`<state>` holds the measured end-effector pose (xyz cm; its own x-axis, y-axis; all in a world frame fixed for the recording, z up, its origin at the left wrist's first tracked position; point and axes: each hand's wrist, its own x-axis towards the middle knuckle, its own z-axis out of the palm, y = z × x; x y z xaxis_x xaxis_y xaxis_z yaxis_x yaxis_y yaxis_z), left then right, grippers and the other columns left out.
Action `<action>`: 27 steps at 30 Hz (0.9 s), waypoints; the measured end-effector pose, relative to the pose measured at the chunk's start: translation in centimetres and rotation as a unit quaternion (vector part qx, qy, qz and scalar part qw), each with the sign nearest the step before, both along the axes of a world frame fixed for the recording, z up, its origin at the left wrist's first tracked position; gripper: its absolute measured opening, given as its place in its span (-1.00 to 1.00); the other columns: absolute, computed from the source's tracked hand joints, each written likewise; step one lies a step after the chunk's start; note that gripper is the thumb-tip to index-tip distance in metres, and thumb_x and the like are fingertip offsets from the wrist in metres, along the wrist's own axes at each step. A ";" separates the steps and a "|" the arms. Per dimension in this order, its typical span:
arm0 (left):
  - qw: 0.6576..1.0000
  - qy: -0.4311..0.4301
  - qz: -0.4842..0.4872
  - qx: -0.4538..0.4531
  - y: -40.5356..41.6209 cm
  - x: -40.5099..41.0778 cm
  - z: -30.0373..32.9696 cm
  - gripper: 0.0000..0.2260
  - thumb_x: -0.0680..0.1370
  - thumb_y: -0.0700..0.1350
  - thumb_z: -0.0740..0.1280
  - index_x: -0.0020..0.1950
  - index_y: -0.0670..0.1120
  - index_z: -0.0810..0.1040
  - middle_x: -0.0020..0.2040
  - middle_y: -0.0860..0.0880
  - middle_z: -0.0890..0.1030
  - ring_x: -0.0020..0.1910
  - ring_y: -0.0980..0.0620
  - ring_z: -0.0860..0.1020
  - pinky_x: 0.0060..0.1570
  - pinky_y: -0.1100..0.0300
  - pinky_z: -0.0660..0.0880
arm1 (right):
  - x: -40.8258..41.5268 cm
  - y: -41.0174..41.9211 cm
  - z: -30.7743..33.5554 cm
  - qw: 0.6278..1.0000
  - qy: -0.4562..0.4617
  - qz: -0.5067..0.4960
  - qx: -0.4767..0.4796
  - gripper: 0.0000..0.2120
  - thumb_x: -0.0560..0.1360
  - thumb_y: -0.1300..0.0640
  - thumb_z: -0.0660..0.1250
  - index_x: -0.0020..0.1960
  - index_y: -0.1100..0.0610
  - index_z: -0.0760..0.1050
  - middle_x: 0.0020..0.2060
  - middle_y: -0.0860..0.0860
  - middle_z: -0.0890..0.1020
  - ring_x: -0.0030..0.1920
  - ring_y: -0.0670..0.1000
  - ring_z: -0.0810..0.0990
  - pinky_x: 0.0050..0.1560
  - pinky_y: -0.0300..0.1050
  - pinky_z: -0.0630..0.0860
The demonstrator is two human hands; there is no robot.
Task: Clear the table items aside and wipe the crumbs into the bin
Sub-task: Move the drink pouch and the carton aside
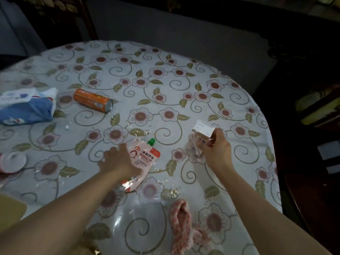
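**A:** From the head camera, what have you got in your hands?

**B:** My right hand has its fingers curled round a small white box of card, together with a crinkly clear wrapper that hangs down to the cloth. There is dark print on the wrapper under the box, too blurred to read. My left hand lies on the left side of a soft, glossy sauce pouch; the fingers are spread and fairly straight, but I cannot tell whether the thumb is tucked under it.

**A:** Describe the pouch.

**B:** Flat, pale pink and white plastic with a green screw cap at its far corner. An orange panel carries white Chinese characters, and there is a red ring-shaped mark beside it. It lies near the middle of the table, towards my side.

**A:** And the surface itself?

**B:** A rounded table under a shiny wipe-clean cloth printed with pink flowers, olive leaves and grey curls. Pale crumbs are scattered across it, thickest just beyond the pouch and near the pouch's bottom end.

**A:** Anything else lying about?

**B:** An orange metal can on its side, silver end facing right; its label is unreadable. Left of it sits a soft blue tissue pack with a white sheet sticking out. At the left edge sits a round white lid. Close to me lies a crumpled pink knitted cloth, fuzzy and ribbed.
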<state>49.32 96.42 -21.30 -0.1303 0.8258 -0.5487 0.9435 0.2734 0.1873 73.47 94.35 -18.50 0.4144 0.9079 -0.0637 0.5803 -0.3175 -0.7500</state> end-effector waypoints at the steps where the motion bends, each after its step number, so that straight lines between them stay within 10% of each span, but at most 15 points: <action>1: 1.000 0.008 0.007 -0.016 -0.2 -0.2 -0.8 -0.03 0.26 0.20 0.51 0.49 -0.06 0.05 0.44 -0.20 0.24 0.45 -0.24 0.18 0.37 -0.17 0.26 | 0.7 0.6 0.0 1.000 -0.004 -0.026 0.007 -0.71 0.46 0.19 0.39 0.12 0.19 0.39 -0.08 0.04 0.56 -0.16 -0.02 0.51 -0.39 -0.37 0.35; 14: 0.994 0.032 0.088 0.049 2.0 1.0 -4.1 -0.30 0.39 0.23 0.39 0.33 -0.16 0.25 0.25 -0.22 0.39 0.27 -0.21 0.41 0.23 -0.10 0.43 | 5.2 7.8 -3.7 0.986 -0.012 -0.166 -0.014 -0.65 0.52 0.24 0.31 0.26 0.28 0.32 0.16 0.24 0.57 0.16 0.24 0.55 0.05 0.02 0.49; 19: 0.988 0.007 0.122 0.093 2.0 0.7 -4.2 -0.57 0.54 -0.04 0.28 0.30 -0.22 0.26 0.23 -0.25 0.42 0.21 -0.24 0.46 0.17 -0.13 0.46 | 3.4 6.0 -4.3 0.975 0.024 -0.209 -0.074 -0.58 0.49 0.30 0.28 0.31 0.34 0.28 0.22 0.29 0.47 0.15 0.27 0.54 0.10 0.10 0.55; 27: 0.981 -0.026 0.124 0.148 1.6 0.3 -2.6 -0.81 0.57 -0.18 0.21 0.09 -0.18 0.57 0.08 -0.15 0.60 0.05 -0.14 0.57 -0.08 0.10 0.47 | -7.5 1.2 -6.7 0.981 0.115 0.047 -0.148 -0.73 0.48 0.22 0.31 0.18 0.19 0.50 0.07 0.07 0.61 -0.02 0.02 0.60 -0.02 -0.13 0.58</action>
